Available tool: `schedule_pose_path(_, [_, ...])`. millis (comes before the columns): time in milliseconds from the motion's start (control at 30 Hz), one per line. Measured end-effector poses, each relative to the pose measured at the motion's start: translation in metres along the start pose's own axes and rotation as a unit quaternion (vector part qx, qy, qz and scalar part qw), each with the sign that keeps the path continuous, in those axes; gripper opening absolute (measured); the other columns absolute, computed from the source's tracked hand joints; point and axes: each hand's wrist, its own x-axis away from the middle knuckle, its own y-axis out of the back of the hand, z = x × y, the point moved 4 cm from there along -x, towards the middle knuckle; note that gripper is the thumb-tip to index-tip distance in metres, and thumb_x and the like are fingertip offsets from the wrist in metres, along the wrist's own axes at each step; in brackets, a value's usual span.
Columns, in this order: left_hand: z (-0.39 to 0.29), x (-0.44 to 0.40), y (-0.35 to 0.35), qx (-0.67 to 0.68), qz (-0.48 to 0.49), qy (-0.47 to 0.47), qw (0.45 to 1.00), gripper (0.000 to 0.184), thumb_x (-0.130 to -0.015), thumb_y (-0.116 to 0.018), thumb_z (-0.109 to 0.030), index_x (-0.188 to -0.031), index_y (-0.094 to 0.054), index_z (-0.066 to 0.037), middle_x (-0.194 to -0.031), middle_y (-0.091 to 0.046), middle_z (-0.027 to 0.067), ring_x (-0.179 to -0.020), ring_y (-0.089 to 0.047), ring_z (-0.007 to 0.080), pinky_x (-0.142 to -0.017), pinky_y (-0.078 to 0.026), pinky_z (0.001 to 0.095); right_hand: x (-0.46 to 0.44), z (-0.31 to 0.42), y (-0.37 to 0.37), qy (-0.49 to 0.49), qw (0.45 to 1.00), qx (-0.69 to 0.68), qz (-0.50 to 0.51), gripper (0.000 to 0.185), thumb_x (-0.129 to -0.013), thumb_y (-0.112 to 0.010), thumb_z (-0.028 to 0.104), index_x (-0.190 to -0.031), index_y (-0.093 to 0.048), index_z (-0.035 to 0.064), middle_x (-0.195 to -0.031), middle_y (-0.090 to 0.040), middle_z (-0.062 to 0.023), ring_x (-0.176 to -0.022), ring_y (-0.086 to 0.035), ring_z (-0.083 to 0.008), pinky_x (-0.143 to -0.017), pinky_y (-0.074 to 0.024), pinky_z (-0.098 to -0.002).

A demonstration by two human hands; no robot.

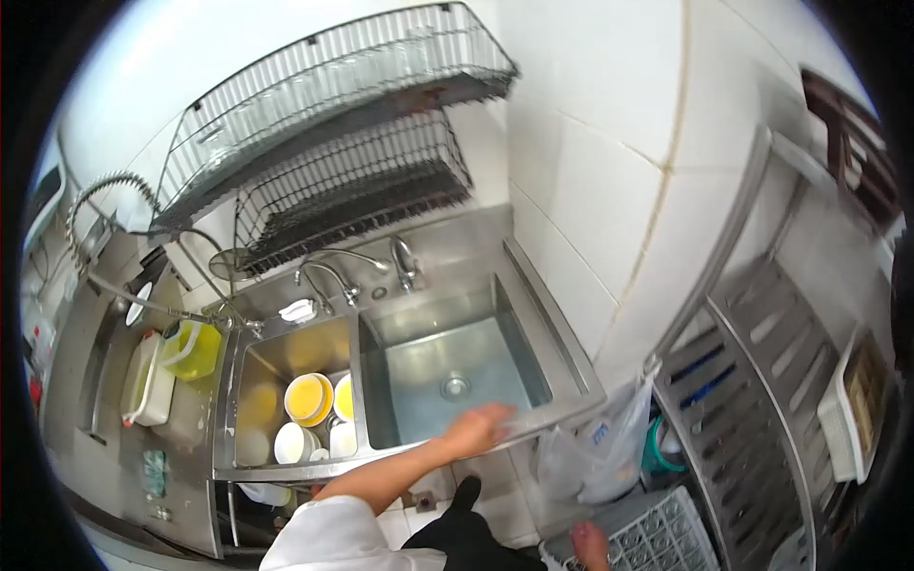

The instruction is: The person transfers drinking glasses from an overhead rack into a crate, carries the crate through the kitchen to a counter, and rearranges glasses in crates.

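Note:
My left hand point(481, 428) reaches over the front rim of the right sink basin point(457, 357); it is smeared by motion, and nothing shows clearly in its fingers. A drain sits in the basin floor just beyond it. At the bottom of the view, my right hand point(590, 545) is by the edge of a grey glass rack point(700, 514) with glasses in its compartments. Its fingers are too small and partly hidden to make out their grip. The left basin point(262, 357) contains yellow and white bowls point(307, 398), some stacked.
Wire racks point(352, 171) with glassware hang above the faucets point(405, 262). A yellow liquid jug point(190, 349) and a white tub point(152, 385) stand on the left counter. Plastic bags point(595, 452) hang beside the sink. A slatted metal shelf point(752, 381) holds a white basket point(847, 409).

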Motion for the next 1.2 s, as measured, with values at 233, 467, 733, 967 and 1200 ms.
schedule_pose_path(233, [0.005,0.015,0.306,-0.139,-0.410,-0.080,0.898,0.027,-0.076,-0.066,-0.004,-0.102,-0.061,-0.003,-0.098,-0.064,0.0148,-0.090,-0.062,0.0306,-0.078,-0.051,0.0367,-0.095,0.363,0.206,0.394,0.906,0.039,-0.146,0.032,-0.080,-0.065,0.019,-0.107,-0.060,0.0026,-0.102,-0.062,-0.0189,-0.095,-0.058,-0.0372,-0.083,-0.0475,-0.0411])
schedule_pose_path(467, [-0.002,0.012,0.489,-0.305,-0.482,-0.168,0.804,0.023,-0.078,-0.063,-0.007,-0.100,-0.059,-0.002,-0.097,-0.061,0.0138,-0.089,-0.060,0.0312,-0.076,-0.050,0.0367,-0.088,0.649,0.302,0.651,0.680,0.060,-0.331,0.024,-0.081,-0.064,0.010,-0.104,-0.059,0.0031,-0.100,-0.061,-0.0151,-0.096,-0.058,-0.0334,-0.082,-0.0473,-0.0390])
schedule_pose_path(733, [0.074,-0.026,0.574,-0.299,-0.454,0.021,0.839,0.032,-0.083,-0.062,-0.021,-0.108,-0.058,-0.001,-0.102,-0.062,0.0159,-0.090,-0.062,0.0287,-0.079,-0.049,0.0364,-0.173,0.841,0.330,0.625,0.660,0.133,-0.395,0.034,-0.082,-0.062,0.021,-0.111,-0.058,0.0051,-0.113,-0.057,-0.0157,-0.106,-0.055,-0.0324,-0.089,-0.0457,-0.0403])
schedule_pose_path(967, [0.072,-0.030,0.578,-0.223,-0.399,0.135,0.879,0.033,-0.082,-0.065,-0.024,-0.102,-0.062,0.002,-0.094,-0.066,0.0170,-0.083,-0.066,0.0263,-0.074,-0.051,0.0354,-0.256,0.937,0.328,0.518,0.752,0.189,-0.361,0.059,-0.082,-0.063,0.036,-0.131,-0.046,0.0062,-0.130,-0.048,-0.0166,-0.118,-0.049,-0.0327,-0.099,-0.0416,-0.0411])
schedule_pose_path(1200, [0.080,-0.055,0.620,-0.227,-0.401,0.144,0.876,0.041,-0.080,-0.067,-0.022,-0.111,-0.058,0.003,-0.108,-0.063,0.0185,-0.097,-0.062,0.0247,-0.085,-0.048,0.0352,-0.269,0.946,0.322,0.438,0.798,0.233,-0.343,0.051,-0.084,-0.061,0.040,-0.127,-0.052,0.0135,-0.131,-0.045,-0.0168,-0.117,-0.047,-0.0361,-0.096,-0.0434,-0.0452])
